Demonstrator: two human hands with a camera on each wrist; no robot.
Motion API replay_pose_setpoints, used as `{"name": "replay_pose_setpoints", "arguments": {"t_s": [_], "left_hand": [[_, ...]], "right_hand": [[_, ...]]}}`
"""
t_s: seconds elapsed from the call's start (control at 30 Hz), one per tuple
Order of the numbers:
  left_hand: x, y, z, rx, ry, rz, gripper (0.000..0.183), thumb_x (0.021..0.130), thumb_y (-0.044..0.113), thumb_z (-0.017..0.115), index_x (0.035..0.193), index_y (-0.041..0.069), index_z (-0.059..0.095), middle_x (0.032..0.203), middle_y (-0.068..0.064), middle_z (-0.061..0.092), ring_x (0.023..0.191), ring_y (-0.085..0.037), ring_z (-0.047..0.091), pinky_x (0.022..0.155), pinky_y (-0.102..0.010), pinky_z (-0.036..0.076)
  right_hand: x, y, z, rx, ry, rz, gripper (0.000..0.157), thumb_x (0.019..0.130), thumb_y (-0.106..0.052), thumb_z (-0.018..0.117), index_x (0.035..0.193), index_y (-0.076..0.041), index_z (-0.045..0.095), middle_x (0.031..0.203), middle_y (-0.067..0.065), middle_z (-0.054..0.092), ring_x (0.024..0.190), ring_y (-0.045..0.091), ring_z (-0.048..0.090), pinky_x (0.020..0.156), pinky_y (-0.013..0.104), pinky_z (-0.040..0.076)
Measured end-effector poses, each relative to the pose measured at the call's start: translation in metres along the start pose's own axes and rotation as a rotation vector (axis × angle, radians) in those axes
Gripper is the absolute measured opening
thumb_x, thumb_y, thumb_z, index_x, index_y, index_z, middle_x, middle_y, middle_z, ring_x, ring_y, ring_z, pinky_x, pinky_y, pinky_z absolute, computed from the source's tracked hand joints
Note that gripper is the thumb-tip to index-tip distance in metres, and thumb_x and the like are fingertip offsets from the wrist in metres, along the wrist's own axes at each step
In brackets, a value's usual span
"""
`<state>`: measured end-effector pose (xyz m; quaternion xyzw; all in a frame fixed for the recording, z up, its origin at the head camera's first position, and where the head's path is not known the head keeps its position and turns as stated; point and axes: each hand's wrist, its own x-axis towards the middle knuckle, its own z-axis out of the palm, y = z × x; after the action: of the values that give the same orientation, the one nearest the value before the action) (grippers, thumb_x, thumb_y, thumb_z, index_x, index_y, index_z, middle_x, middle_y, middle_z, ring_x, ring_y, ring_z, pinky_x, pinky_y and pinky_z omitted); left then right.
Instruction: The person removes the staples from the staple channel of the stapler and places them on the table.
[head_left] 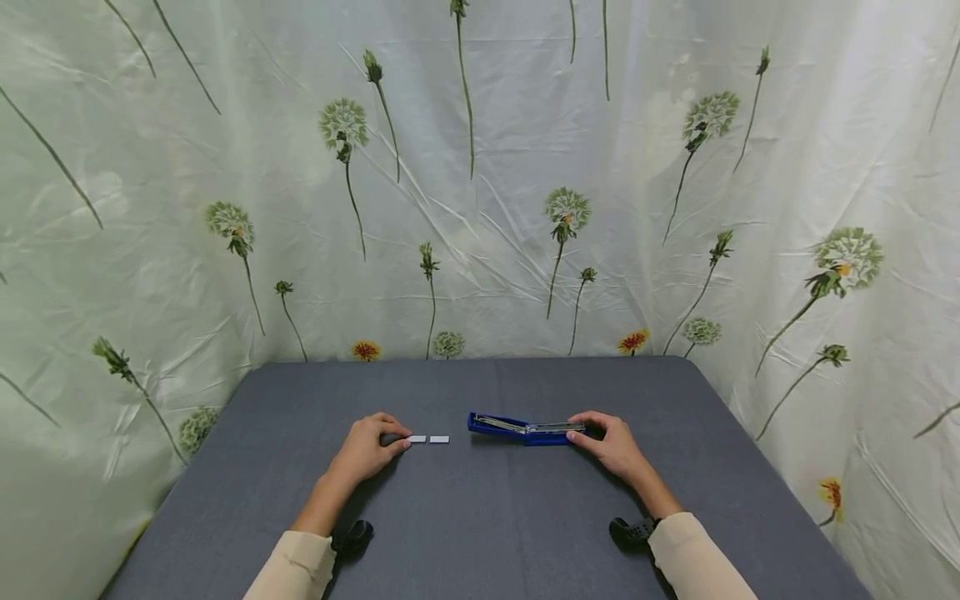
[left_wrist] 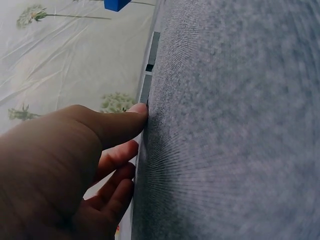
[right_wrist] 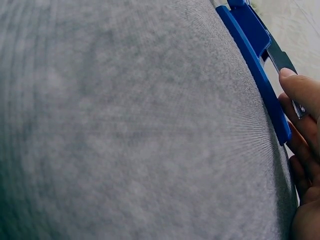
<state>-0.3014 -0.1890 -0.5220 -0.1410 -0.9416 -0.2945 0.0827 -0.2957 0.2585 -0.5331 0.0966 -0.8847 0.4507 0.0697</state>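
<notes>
A blue stapler (head_left: 525,432) lies on the table, its top swung far open so the metal inside shows. My right hand (head_left: 611,446) grips its right end, the thumb (right_wrist: 297,85) on the near side and the fingers on the far side. Two short, pale grey strips of staples lie end to end left of the stapler, a small gap between them. At the outer end of the left staple strip (head_left: 417,439), my left hand (head_left: 369,448) pinches it between thumb and index finger. The right staple strip (head_left: 439,440) lies untouched.
A dark grey cloth covers the table (head_left: 480,517). Behind and at both sides hangs a pale curtain (head_left: 487,208) printed with dandelions. Black straps (head_left: 352,537) sit on both wrists, at the cuffs of light sleeves.
</notes>
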Motion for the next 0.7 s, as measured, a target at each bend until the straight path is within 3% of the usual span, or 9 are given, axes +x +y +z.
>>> {"name": "replay_pose_setpoints", "arguments": {"t_s": [0.7], "left_hand": [[-0.0008, -0.0014, -0.0023, -0.022, -0.023, -0.002, 0.017, 0.082, 0.02, 0.079, 0.099, 0.02, 0.077, 0.11, -0.003, 0.068, 0.112, -0.03, 0.06, 0.099, -0.053, 0.045]], "right_hand": [[0.0027, 0.0007, 0.0025, 0.0, -0.002, -0.017, 0.028, 0.084, -0.038, 0.076, 0.106, -0.022, 0.072, 0.107, -0.002, 0.072, 0.1, 0.018, 0.061, 0.089, 0.034, 0.046]]}}
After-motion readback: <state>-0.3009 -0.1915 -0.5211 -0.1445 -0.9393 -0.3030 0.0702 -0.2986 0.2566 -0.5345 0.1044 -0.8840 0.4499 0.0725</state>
